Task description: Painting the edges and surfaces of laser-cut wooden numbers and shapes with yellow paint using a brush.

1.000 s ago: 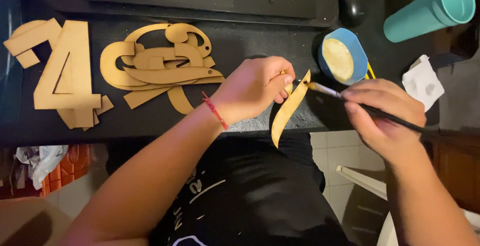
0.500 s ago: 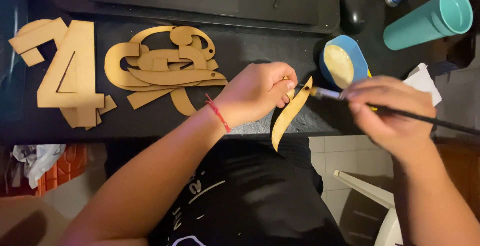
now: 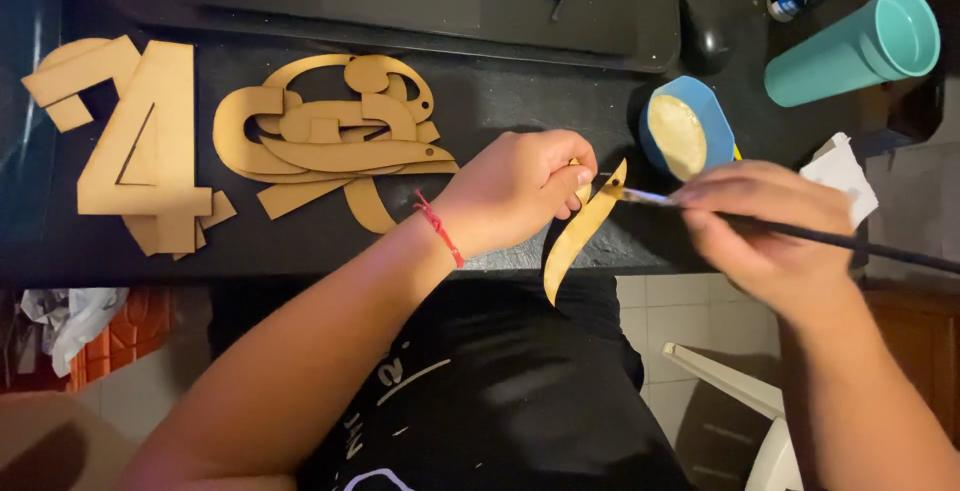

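The curved wooden strip (image 3: 582, 231) hangs just past the front edge of the desk (image 3: 520, 111), pinched at its top by the left hand (image 3: 520, 189). The right hand (image 3: 765, 231) has its grip closed on a thin paintbrush (image 3: 830, 238), tip touching the strip. A blue bowl (image 3: 690, 131) sits just behind, with a teal cup (image 3: 850, 51) and more wooden cutouts (image 3: 330, 141) farther out.

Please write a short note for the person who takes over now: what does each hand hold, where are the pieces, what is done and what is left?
Left hand: pinches the curved wooden strip at its upper end, over the table's front edge.
Right hand: holds the thin brush, its tip on the strip's upper part.
Blue bowl of pale paint stands behind the brush.
Done: strip looks yellowish.
Left: plain cutout pile and the number-shaped piece, seemingly unpainted.
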